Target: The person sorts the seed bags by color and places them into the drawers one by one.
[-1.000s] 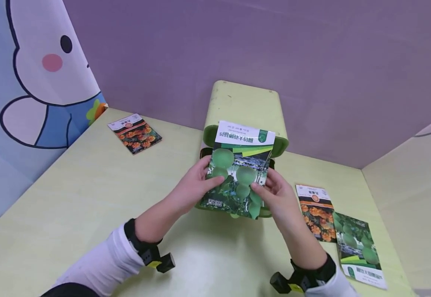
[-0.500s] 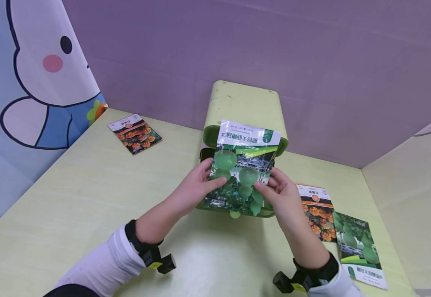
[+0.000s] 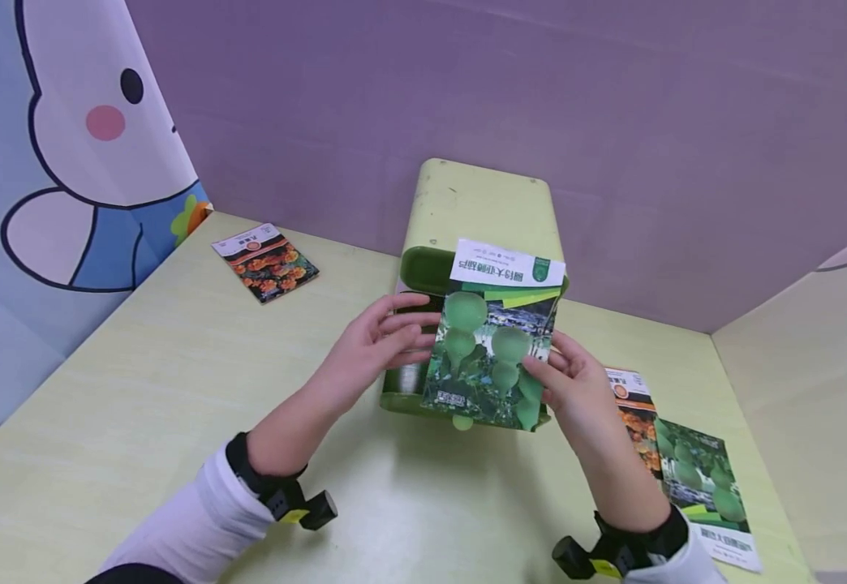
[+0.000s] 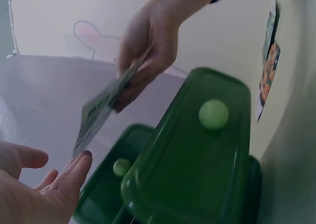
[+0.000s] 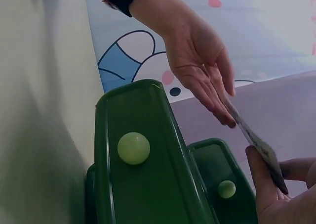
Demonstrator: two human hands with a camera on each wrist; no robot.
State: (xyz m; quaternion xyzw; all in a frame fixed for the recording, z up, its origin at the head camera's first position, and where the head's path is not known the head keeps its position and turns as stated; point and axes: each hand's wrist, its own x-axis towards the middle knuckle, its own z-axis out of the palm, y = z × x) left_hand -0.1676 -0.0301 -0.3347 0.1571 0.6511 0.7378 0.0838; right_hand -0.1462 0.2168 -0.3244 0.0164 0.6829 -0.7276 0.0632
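Observation:
A seed packet (image 3: 492,345) printed with green gourds is held flat over a pulled-out green drawer (image 3: 403,402). My right hand (image 3: 586,393) pinches its right edge, thumb on the front. At the left edge of the packet, my left hand (image 3: 368,345) has its fingers stretched out, fingertips right by the packet, thumb apart from it. The drawer belongs to a small cream cabinet (image 3: 482,203) and has a round light green knob (image 3: 462,422). Most of the drawer's inside is hidden under the packet; something dark and shiny (image 3: 409,378) shows at its left.
An orange-flower seed packet (image 3: 266,264) lies at the back left of the table. To the right lie another orange-flower packet (image 3: 638,422), partly behind my right hand, and a second gourd packet (image 3: 708,487). A purple wall (image 3: 613,122) stands behind the cabinet.
The gourd packet has moved right with my right hand. My left hand has let go of its left edge, and its fingers have straightened. More of the open drawer shows at the left.

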